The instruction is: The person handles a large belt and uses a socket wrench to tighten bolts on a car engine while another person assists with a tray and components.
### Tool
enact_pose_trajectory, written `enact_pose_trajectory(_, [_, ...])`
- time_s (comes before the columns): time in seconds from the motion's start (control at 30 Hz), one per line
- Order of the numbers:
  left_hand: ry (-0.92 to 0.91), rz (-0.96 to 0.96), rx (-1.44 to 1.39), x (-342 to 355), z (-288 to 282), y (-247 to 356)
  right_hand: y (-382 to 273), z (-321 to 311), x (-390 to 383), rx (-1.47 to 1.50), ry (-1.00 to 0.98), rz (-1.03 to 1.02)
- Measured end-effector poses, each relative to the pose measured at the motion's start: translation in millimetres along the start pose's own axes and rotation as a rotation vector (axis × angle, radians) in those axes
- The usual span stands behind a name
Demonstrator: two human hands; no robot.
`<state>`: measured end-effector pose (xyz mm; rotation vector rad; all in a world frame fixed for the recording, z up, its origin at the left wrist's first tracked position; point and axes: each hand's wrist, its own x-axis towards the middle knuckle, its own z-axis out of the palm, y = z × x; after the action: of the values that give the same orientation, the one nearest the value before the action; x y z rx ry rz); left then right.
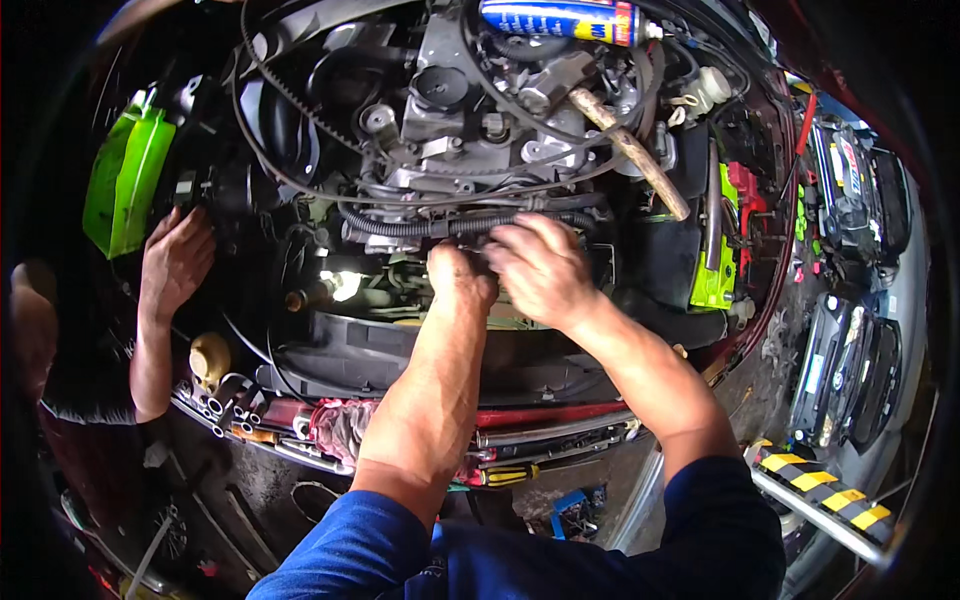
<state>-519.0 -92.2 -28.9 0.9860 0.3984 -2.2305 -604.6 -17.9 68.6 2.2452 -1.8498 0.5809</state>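
Observation:
In the engine bay, my left hand [460, 275] is closed low at the front of the engine [440, 140], below a black corrugated hose [395, 225]; whatever its fingers hold is hidden. Beside it, my right hand [540, 270] is bent over the same spot near the hose, its fingertips blurred. A lit lamp or bright patch [343, 286] shows left of my hands. Above them lie a loose belt [285, 85], a hammer with a wooden handle [625, 140] and a blue spray can [555, 20].
Another person's hand [180, 250] reaches in at the left, below a green reservoir [130, 180]. Sockets and tools [230, 405], a red rag [340, 430] and a yellow screwdriver [505, 475] line the front edge. A striped bar [810, 480] and car parts [840, 370] are at the right.

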Motion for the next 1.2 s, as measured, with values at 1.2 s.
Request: enact_pose_trajectory(1.2, [0.013,-0.025,-0.013,-19,13,24,-13,-17,11,0.642,-0.214,0.712])
